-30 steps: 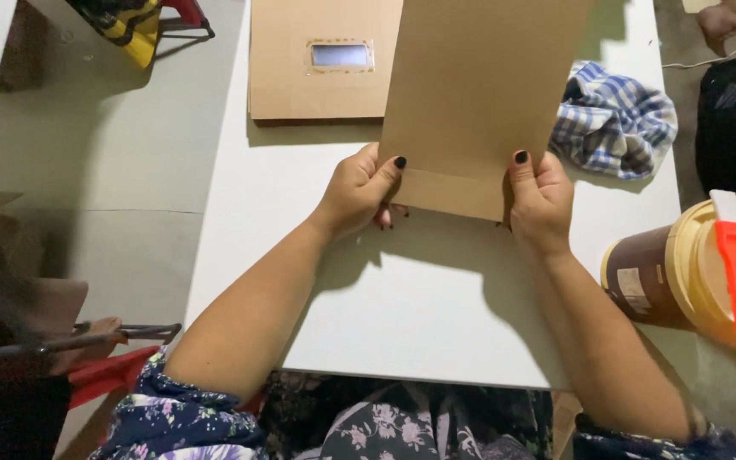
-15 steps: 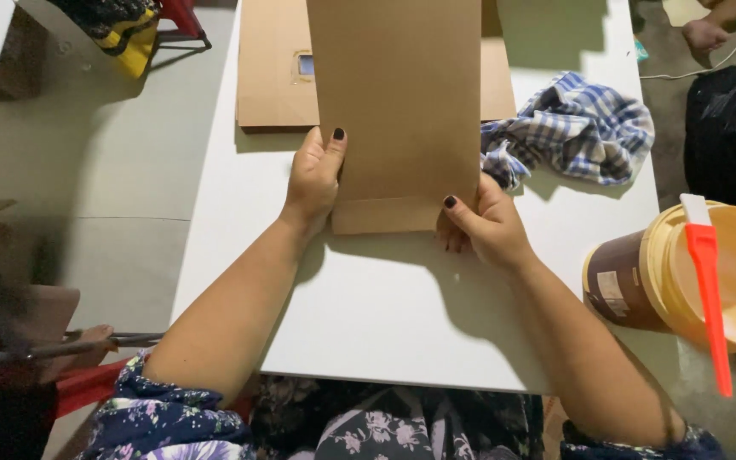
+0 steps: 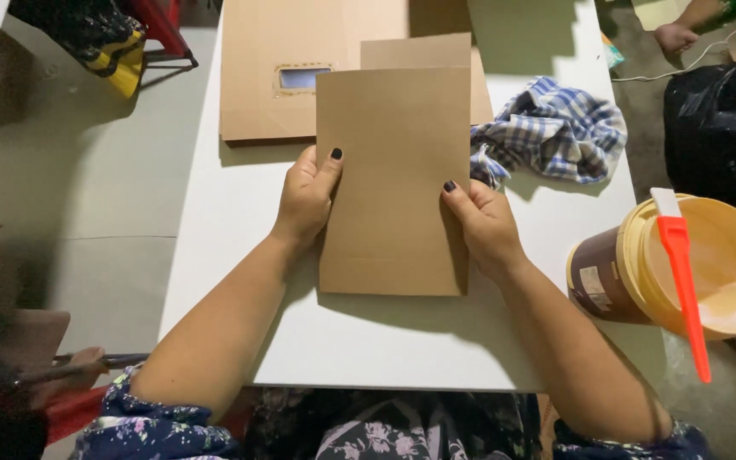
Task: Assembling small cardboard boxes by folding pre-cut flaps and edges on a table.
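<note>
While gripped at both side edges, brown paper envelope held flat over white surface.
Left hand and right hand fingers clamped on it; behind: windowed envelope; right: checked cloth, tan bucket.

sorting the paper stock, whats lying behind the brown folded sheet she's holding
Behind the brown folded sheet lies a flat brown piece with a small window on the white table. Its right part is covered.

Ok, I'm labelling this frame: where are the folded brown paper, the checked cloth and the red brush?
folded brown paper (image 3: 393,170), head view, middle of its flat face.
checked cloth (image 3: 555,128), head view, centre of the crumpled folds.
red brush (image 3: 683,273), head view, its red handle.
</note>
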